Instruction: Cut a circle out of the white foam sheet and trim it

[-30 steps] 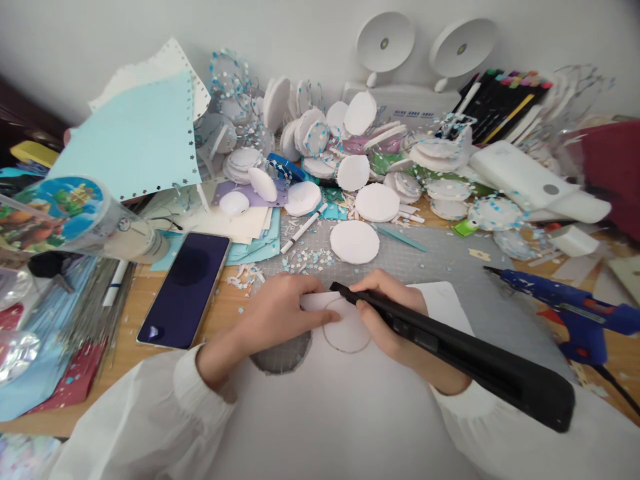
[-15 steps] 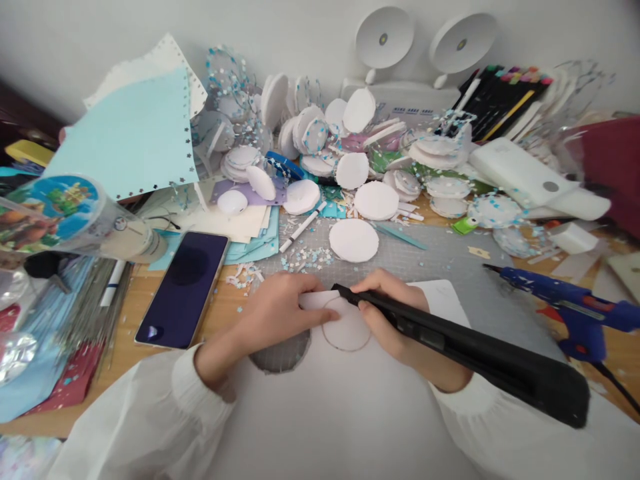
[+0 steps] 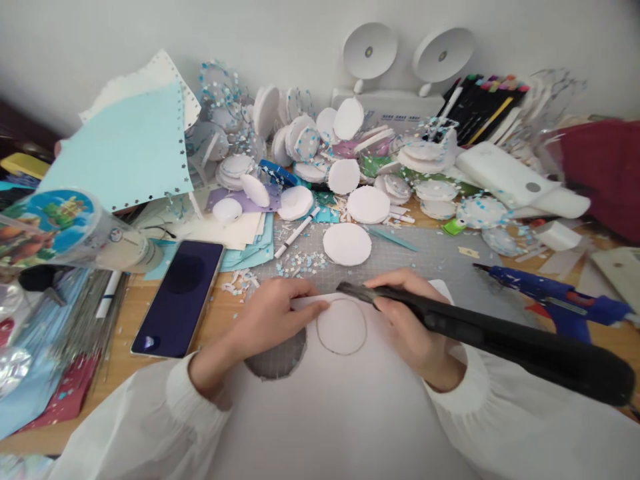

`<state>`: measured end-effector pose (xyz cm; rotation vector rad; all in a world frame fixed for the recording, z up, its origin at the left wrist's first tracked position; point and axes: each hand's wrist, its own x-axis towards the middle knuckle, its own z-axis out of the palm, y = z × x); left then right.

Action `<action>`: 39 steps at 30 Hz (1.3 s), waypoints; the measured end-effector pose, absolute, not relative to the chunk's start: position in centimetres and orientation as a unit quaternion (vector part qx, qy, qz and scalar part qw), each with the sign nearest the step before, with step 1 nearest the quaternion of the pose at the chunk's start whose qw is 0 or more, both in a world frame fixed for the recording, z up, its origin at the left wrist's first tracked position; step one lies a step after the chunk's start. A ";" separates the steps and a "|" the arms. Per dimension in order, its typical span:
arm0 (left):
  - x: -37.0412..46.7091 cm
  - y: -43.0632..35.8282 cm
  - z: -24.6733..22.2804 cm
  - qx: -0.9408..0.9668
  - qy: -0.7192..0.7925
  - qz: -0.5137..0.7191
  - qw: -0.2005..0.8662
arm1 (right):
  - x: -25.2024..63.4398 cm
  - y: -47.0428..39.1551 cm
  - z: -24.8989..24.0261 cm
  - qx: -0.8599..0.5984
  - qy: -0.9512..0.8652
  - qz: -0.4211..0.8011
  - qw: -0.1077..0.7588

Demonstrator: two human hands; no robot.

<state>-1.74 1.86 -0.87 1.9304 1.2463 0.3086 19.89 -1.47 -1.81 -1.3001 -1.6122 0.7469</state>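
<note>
A white foam sheet (image 3: 360, 413) lies in front of me, with a thin circle (image 3: 342, 326) drawn near its far edge. To the left of that circle is a round cut-out hole (image 3: 277, 353), through which grey shows. My left hand (image 3: 275, 310) grips the far edge of the sheet, thumb on top; its other fingertips are partly hidden. In my right hand (image 3: 413, 320) is a long black utility knife (image 3: 480, 337), its tip just above the sheet's far edge, over the top of the circle. The blade itself is blurred.
White foam discs (image 3: 347, 244) are heaped at the back, on and behind the grey cutting mat (image 3: 430, 250). A phone (image 3: 179, 297) and a plastic cup (image 3: 125, 247) stand left. A blue glue gun (image 3: 555, 293) lies right, near a marker (image 3: 297, 232) and paper scraps.
The utility knife's tip has lifted and come slightly away from the sheet's edge, its handle swinging up and to the right. My left hand keeps its hold. The view has shifted slightly.
</note>
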 end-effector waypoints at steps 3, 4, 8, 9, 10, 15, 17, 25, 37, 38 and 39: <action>-1.8 1.9 -0.5 0.737 0.482 0.152 0.450 | 20.2 -1.1 -1.8 -0.525 -0.571 0.321 0.543; -1.8 1.9 -0.4 0.724 0.479 0.162 0.469 | 20.2 -0.9 -1.6 -0.512 -0.535 0.347 0.575; -1.8 2.0 -0.2 0.674 0.471 0.178 0.540 | 20.0 -0.5 -0.8 -0.440 -0.429 0.454 0.645; -1.8 2.0 -0.1 0.664 0.471 0.178 0.553 | 19.9 -0.5 -0.6 -0.434 -0.420 0.465 0.647; -1.9 2.1 -0.1 0.656 0.470 0.177 0.564 | 19.9 -0.6 -0.4 -0.435 -0.418 0.471 0.643; -1.8 2.1 0.0 0.640 0.466 0.172 0.586 | 20.0 -0.7 -0.2 -0.439 -0.446 0.476 0.618; -1.8 2.0 0.1 0.655 0.470 0.171 0.566 | 20.0 -0.6 -0.3 -0.430 -0.452 0.484 0.613; -1.4 1.5 -0.3 0.779 0.521 0.114 0.330 | 19.8 0.1 -1.4 -0.426 -0.499 0.539 0.528; -1.3 1.5 -1.0 0.786 0.546 0.091 0.276 | 19.9 1.4 -2.2 -0.481 -0.447 0.572 0.491; -1.2 1.5 -1.0 0.788 0.546 0.086 0.271 | 20.0 1.4 -2.3 -0.487 -0.455 0.570 0.480; -1.2 1.5 -1.0 0.790 0.546 0.082 0.266 | 20.1 1.3 -2.3 -0.490 -0.465 0.567 0.471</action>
